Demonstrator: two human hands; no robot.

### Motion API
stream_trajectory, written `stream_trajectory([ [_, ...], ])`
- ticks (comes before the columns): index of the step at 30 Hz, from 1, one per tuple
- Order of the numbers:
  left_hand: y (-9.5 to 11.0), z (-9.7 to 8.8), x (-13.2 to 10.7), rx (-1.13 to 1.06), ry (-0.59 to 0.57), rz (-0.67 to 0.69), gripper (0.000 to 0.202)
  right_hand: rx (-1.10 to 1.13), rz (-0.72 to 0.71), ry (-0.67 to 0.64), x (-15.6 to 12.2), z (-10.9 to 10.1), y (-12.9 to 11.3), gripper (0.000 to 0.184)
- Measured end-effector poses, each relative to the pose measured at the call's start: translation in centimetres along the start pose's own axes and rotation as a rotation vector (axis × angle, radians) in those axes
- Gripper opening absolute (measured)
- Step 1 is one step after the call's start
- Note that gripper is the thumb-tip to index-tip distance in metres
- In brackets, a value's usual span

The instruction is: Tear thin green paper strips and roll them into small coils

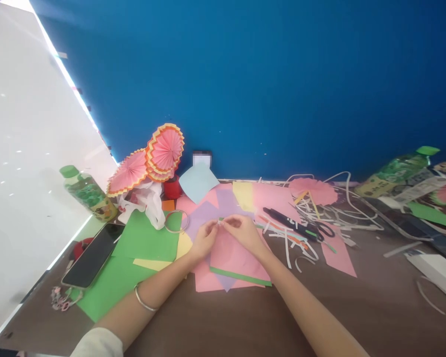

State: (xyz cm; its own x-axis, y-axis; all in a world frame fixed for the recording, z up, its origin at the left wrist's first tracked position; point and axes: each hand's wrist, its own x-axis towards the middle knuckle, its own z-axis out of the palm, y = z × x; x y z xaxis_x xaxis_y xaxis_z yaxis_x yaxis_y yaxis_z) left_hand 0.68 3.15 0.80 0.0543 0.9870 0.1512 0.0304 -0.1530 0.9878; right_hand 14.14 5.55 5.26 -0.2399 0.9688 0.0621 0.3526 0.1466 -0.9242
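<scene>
My left hand (205, 239) and my right hand (241, 230) meet over the middle of the table, both closed in a pinch. Between their fingertips is a tiny whitish bit, too small to name. Right below them lies a sheet of pink paper (238, 258) with a green paper strip (241, 276) along its near edge. Purple paper (204, 215) and more pink paper show beneath and around it. To the left of my left hand are green sheets (146, 238) and a metal ring (177, 229).
Pleated pink paper fans (167, 151) stand behind a white plastic bag (144, 201). A phone (92, 255) and a green-capped bottle (87, 193) are at left. Rightward lie paper strips (290, 248), scissors (325, 229), a black pen (282, 218), white cables and another bottle (397, 171).
</scene>
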Motion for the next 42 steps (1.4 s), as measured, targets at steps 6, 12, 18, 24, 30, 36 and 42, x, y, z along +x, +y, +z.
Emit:
stream_trajectory([
  [6,0.3,-0.03,-0.13,0.009,0.007,-0.012,0.026,0.023,0.007,-0.004,0.07,0.03,0.31,0.018],
  [12,0.29,-0.01,-0.08,0.016,0.025,-0.018,0.029,0.007,0.04,0.029,-0.08,0.16,0.12,0.018],
  [18,0.13,0.07,-0.04,0.058,0.044,-0.007,0.032,0.003,0.063,0.045,-0.29,0.34,0.12,0.018],
  [24,0.5,0.18,-0.28,0.069,0.06,-0.008,0.031,0.054,0.105,0.032,-0.66,0.2,0.31,0.026],
  [30,0.68,0.16,-0.38,0.053,0.061,-0.018,0.031,0.032,0.1,0.044,-0.64,-0.15,0.11,0.026],
  [36,0.42,0.14,-0.36,0.076,0.074,-0.028,0.03,0.002,0.117,0.016,-0.31,-0.55,0.12,0.02],
  [42,0.47,0.2,-0.38,0.09,0.086,-0.031,0.029,0.003,0.108,0.038,-0.36,-0.39,0.21,0.02],
])
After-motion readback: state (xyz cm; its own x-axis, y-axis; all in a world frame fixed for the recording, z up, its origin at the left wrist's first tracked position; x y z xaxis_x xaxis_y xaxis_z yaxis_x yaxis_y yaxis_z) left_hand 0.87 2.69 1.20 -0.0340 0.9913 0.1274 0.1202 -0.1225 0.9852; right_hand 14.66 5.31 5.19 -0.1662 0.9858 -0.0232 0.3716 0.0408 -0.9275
